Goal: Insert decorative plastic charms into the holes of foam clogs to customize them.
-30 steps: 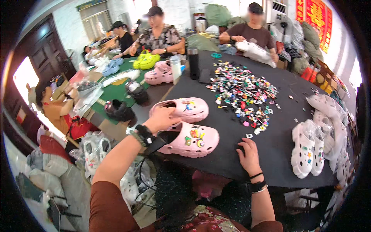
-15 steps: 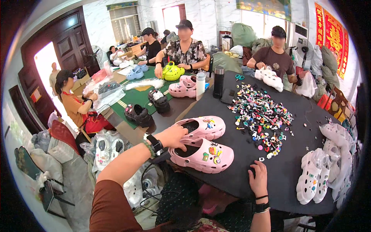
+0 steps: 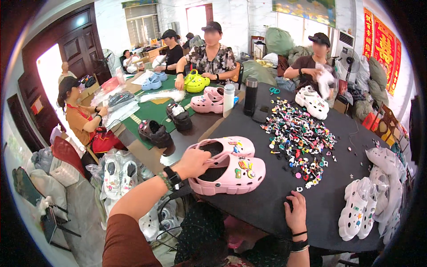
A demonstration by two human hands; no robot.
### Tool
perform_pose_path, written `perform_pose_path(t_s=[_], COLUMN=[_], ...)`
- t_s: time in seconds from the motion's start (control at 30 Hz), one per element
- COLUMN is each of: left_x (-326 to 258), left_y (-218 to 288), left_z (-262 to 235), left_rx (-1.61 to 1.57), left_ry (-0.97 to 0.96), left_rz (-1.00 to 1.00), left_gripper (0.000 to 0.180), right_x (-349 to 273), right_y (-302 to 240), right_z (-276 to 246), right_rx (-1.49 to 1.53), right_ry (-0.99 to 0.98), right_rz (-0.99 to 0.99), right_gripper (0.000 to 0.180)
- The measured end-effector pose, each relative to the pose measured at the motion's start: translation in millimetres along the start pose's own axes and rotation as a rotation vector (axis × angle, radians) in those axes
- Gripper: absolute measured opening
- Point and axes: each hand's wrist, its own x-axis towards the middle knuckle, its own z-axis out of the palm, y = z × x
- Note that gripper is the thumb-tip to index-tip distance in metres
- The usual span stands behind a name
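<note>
Two pink clogs with colourful shoe charms on their uppers stand side by side at the near edge of the dark table. My left hand [image 3: 195, 163] is closed over the adjoining rims of the near clog [image 3: 235, 179] and the far clog [image 3: 242, 147], at their openings. Its fingertips are partly hidden inside the shoes. To the right of the clogs, my right hand [image 3: 296, 211] rests on the dark tabletop [image 3: 262, 213] with its thumb and fingers apart, holding nothing. Just beyond that hand spreads a heap of small multicoloured shoe charms [image 3: 300, 138].
White clogs [image 3: 356, 211] stand by plastic bags at the right edge. At the back are a black bottle [image 3: 251, 95], a white bottle [image 3: 228, 100] and more white clogs [image 3: 312, 103]. Co-workers sit around the tables. Black shoes [image 3: 155, 133] stand on the green mat.
My left hand has closed on the clogs' rims, and the pair has shifted slightly left. My right hand stays on the table. Across the table, a co-worker's white clogs now stand on the tabletop.
</note>
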Motion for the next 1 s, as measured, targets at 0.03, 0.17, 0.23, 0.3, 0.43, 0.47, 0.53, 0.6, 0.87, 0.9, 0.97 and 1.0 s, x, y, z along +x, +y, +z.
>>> perform_pose_path(t_s=[0.03,0.17,0.23,0.3,0.43,0.47,0.53,0.6,0.87,0.9,0.97,1.0], left_x=[-0.9,5.0,-2.1,5.2,40.5,52.2,70.3,90.9,148.0,150.9,158.6,159.8], left_y=[-1.3,-36.6,-72.7,-104.3,-163.7,-174.4,-203.3,-230.7,-306.1,-319.3,-332.9,-324.0], left_z=[-2.7,-8.5,-18.7,-28.3,-28.0,-29.5,-28.1,-22.8,-24.5,-16.3,4.8,16.6], left_rx=[0.001,-0.004,0.051,0.118,0.282,0.282,0.325,0.371,0.375,0.354,0.325,0.332], left_ry=[0.022,0.194,0.227,0.197,0.331,0.326,0.285,0.304,0.304,0.290,0.127,0.167], left_rz=[-0.033,-0.151,-0.291,-0.440,-0.493,-0.527,-0.616,-0.639,-0.889,-0.921,-0.989,-0.904], left_gripper=[0.025,0.030,0.030,0.029,0.030,0.031,0.030,0.029,0.036,0.036,0.039,0.040], right_x=[-0.8,1.6,1.6,10.1,13.8,12.7,13.9,14.0,43.3,41.0,35.6,33.0], right_y=[1.1,5.5,0.1,-2.9,-12.1,-13.3,-16.5,-18.8,-65.7,-60.8,-50.6,-45.6], right_z=[-0.3,-2.3,1.2,5.0,-2.7,-4.3,-1.9,-0.9,-2.5,-2.2,-2.2,-1.6], right_rx=[-0.002,-0.005,-0.010,0.005,0.009,0.000,-0.027,-0.060,-0.061,-0.075,-0.084,-0.086], right_ry=[0.000,0.017,0.012,-0.011,0.021,0.019,0.019,0.037,0.017,0.026,0.018,0.019], right_rz=[0.014,0.016,0.034,0.022,0.063,0.064,0.100,0.098,0.176,0.174,0.168,0.179], right_gripper=[0.024,0.022,0.022,0.020,0.016,0.016,0.017,0.018,0.019,0.019,0.019,0.019])
